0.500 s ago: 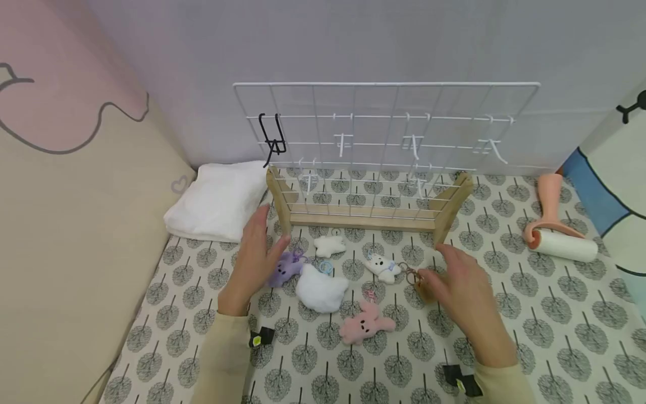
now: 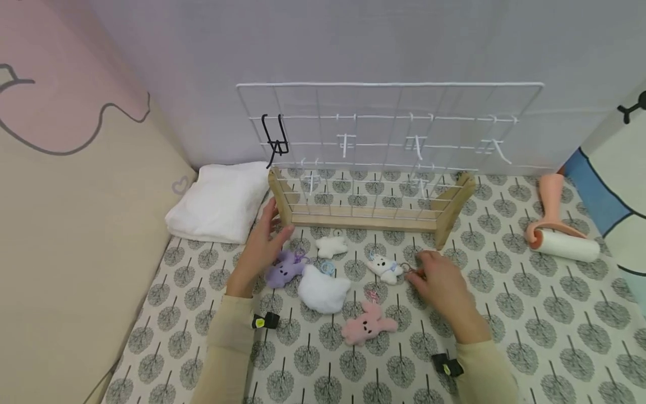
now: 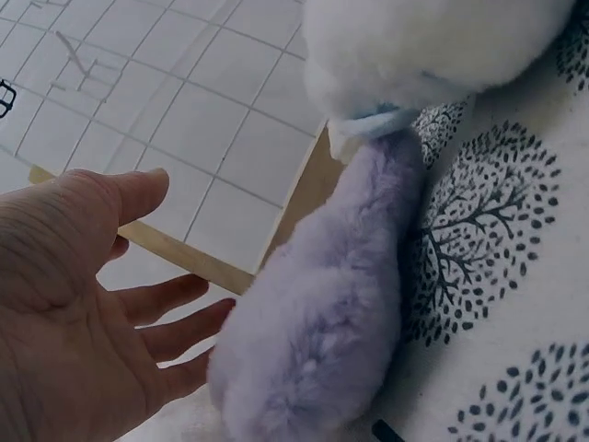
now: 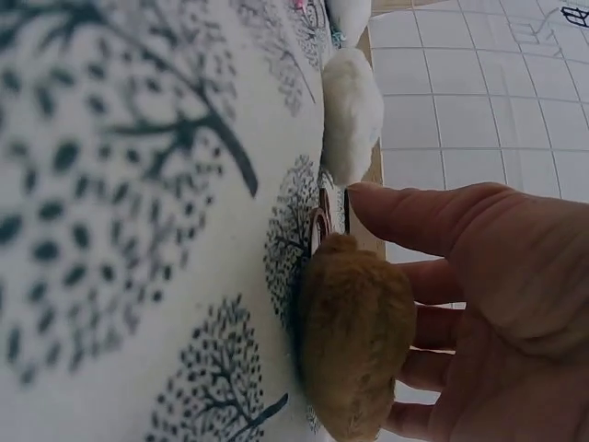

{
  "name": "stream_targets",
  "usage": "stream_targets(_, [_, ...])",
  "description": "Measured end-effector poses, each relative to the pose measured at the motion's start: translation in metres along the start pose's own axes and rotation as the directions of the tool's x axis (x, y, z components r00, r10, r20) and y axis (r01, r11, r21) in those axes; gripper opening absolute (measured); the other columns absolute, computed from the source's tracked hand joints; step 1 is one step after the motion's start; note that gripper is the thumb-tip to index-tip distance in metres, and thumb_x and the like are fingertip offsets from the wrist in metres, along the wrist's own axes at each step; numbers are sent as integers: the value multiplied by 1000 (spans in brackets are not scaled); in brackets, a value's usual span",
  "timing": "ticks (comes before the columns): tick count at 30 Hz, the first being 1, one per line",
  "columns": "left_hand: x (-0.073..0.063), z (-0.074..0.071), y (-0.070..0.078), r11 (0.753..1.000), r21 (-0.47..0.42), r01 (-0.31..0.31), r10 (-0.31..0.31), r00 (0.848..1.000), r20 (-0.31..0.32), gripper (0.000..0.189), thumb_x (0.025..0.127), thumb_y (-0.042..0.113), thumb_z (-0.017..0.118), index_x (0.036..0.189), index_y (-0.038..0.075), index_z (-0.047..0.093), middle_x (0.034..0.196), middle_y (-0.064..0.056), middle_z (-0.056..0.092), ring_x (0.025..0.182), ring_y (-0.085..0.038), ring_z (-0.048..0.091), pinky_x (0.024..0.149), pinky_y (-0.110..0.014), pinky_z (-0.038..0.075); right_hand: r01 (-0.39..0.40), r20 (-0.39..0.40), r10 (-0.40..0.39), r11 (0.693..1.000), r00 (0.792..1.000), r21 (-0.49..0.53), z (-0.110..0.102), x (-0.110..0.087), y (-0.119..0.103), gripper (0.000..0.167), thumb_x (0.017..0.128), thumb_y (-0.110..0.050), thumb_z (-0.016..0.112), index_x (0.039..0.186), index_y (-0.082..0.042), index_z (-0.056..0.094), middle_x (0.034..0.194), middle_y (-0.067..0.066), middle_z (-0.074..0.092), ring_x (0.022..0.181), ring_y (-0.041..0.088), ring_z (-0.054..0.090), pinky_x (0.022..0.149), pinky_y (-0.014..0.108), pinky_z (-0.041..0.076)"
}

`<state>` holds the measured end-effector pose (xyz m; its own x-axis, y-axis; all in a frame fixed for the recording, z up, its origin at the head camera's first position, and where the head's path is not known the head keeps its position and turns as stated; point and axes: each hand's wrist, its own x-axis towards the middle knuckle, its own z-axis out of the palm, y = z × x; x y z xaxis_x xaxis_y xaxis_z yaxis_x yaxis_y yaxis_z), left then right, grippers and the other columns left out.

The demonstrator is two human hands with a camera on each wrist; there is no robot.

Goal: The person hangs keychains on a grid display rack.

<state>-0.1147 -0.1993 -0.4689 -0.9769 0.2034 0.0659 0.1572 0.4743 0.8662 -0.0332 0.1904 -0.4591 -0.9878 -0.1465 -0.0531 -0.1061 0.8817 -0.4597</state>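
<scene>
In the head view my left hand (image 2: 259, 247) is beside the rack's left wooden foot, thumb and fingers apart. The left wrist view shows a purple plush keychain (image 3: 317, 304) right by its fingertips, nothing in its grasp. My right hand (image 2: 444, 286) is at the right, over a brown plush keychain (image 4: 354, 331) that it hides in the head view. Its fingers lie along the far side of the brown plush, with the thumb extended near the metal ring (image 2: 406, 268). Left of that ring is a white plush keychain (image 2: 386, 269) with a blue bow.
A white wire grid rack (image 2: 363, 212) with several hooks stands at the back. Between the hands lie a white star-shaped plush (image 2: 331, 246), a fluffy white plush (image 2: 323, 289) and a pink bunny plush (image 2: 368, 325). A folded white cloth (image 2: 219, 205) sits left, a lint roller (image 2: 565, 245) right.
My right hand has moved left and over the brown plush, which is now hidden in the head view. The left hand has shifted slightly forward, toward the rack's left foot.
</scene>
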Motion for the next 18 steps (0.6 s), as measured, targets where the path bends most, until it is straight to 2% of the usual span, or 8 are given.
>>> stream_targets(4, [2,0,-5,997,-75,28,-29,1000,-7,79,108,30,62,170,38,14,166,-21,38,137,-42,56,106,-62,50,-15,5,15,1000,1000,-2,4,4,1,48,91,-19,81,126,11,66,126,30,64,108,50,62,91,65,52])
stream_targets(8, [2,4,-11,992,-129,-5,0,999,-39,74,108,23,62,168,39,22,163,-20,43,135,-42,59,105,-63,51,-25,5,25,1000,1000,16,5,4,4,47,92,-20,80,127,9,68,130,28,62,112,50,61,92,65,51])
stream_targets(11, [3,6,-16,986,-162,-33,24,998,-56,72,108,19,62,169,35,26,160,-21,46,135,-43,59,105,-61,52,-32,-5,32,999,999,15,7,3,6,49,90,-19,82,127,10,67,131,29,61,112,49,61,93,65,50])
stream_targets(16, [0,9,-22,990,-142,-15,3,996,-86,69,109,21,61,169,28,27,159,-21,48,138,-42,57,108,-54,51,-25,-50,25,1000,998,-7,12,-5,9,52,87,-17,84,127,12,67,132,31,60,119,51,58,99,67,48])
stream_targets(18, [-1,10,-23,992,-123,-4,-8,995,-97,68,109,25,60,169,29,28,159,-20,49,138,-40,57,109,-53,51,-28,-75,27,999,997,-18,15,-9,9,48,87,-17,85,121,11,69,130,31,61,120,52,58,98,67,48])
